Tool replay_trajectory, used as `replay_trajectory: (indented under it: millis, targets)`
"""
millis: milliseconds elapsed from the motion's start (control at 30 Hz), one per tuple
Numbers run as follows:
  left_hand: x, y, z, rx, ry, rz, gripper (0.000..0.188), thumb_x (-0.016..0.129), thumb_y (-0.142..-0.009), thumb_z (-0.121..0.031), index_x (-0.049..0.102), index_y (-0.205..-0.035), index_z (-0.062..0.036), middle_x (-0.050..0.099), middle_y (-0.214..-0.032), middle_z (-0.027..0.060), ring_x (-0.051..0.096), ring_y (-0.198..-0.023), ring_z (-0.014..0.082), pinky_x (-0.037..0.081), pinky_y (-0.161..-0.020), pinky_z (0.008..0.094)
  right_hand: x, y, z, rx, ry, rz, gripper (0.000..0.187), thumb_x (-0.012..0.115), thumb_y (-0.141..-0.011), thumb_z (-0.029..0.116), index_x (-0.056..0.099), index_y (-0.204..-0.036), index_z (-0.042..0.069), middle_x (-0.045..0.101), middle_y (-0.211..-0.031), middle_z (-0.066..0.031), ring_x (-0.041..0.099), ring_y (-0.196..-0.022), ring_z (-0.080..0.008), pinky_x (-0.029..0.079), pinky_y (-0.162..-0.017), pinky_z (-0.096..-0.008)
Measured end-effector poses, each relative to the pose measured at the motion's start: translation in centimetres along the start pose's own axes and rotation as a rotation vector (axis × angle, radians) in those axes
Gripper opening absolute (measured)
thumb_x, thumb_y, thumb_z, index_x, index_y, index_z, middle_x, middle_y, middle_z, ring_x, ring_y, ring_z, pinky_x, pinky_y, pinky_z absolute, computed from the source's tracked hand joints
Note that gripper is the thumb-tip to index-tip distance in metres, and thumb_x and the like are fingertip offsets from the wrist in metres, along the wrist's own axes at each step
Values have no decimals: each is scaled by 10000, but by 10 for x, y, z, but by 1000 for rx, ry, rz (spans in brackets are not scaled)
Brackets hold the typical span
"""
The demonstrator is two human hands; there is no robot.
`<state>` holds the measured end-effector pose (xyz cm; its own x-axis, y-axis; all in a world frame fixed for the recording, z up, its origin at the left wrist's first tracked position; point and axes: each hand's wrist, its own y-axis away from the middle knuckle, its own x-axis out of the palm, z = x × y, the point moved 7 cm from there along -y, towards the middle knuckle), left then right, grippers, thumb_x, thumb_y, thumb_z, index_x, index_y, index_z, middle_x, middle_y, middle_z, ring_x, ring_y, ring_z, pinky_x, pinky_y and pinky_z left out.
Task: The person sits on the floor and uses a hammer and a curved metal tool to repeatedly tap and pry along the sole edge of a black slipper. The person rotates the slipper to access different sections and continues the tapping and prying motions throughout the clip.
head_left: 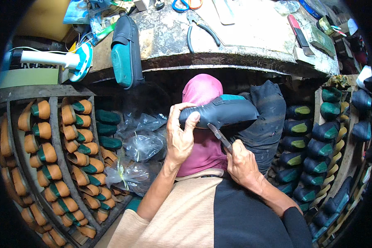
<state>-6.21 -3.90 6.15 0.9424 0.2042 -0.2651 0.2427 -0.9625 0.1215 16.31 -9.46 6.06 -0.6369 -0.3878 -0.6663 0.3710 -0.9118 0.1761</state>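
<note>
My left hand (180, 134) is closed around one end of a black shoe (219, 113) with a green lining, thumb on its near side. The shoe lies on its side above my lap, over a pink cloth (202, 89). In my right hand (243, 164) is a short metal hand tool (220, 136), its flat, blunt tip against the shoe's lower edge. Its exact kind is hard to tell. Another black shoe with a green insole (122, 62) rests at the front edge of the workbench (161, 45), beyond my left hand.
Cutting pliers (200, 31) and a red-and-black handled blade (300, 35) lie on the bench. A white-and-blue lamp (76, 62) stands at its left. Racks of orange shoes (49, 149) flank my left, dark shoes (297, 142) my right. Clear plastic bags (142, 144) sit beside my left forearm.
</note>
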Motion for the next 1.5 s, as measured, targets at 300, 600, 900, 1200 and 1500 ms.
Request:
replay_trajectory:
  millis: [300, 600, 900, 1200, 1500]
  targets:
    - [0, 5, -16, 112, -222, -62, 454, 956, -935, -330, 730, -1194, -34, 664, -1122, 117, 680, -1047, 267, 545, -955, 402, 21, -1, -26, -50, 164, 47, 256, 765, -949, 41, 547, -1062, -33, 610, -1036, -266, 733, -826, -516, 617, -708, -602]
    - [-1, -5, -7, 55, -193, -71, 518, 1013, -860, -365, 706, -1092, -18, 656, -1029, 137, 681, -951, 312, 555, -871, 448, 12, -4, 0, 56, -88, 119, 211, 689, -1095, 57, 583, -943, -43, 593, -850, -231, 635, -697, -397, 544, -671, -474]
    - [4, -11, 4, 22, -236, -127, 414, 896, -1001, -369, 716, -1071, -4, 725, -932, 92, 668, -902, 185, 548, -848, 370, 37, -3, 11, 216, -500, 26, 268, 681, -1119, 96, 673, -926, -90, 685, -796, -237, 699, -718, -362, 532, -709, -497]
    - [13, 7, 32, -42, -29, -90, 379, 735, -1133, -376, 676, -1125, -2, 684, -945, 80, 595, -898, 163, 517, -843, 361, 12, -7, -7, 332, -419, 256, 330, 692, -1137, 186, 695, -924, -65, 645, -731, -149, 605, -716, -156, 531, -682, -409]
    - [13, -6, 29, -47, -23, -34, 342, 751, -1133, -350, 692, -1111, -14, 679, -930, 25, 584, -891, 112, 502, -836, 314, 11, -16, -15, 4, -167, 37, 300, 747, -1075, 103, 582, -883, -58, 640, -772, -331, 670, -737, -566, 499, -633, -592]
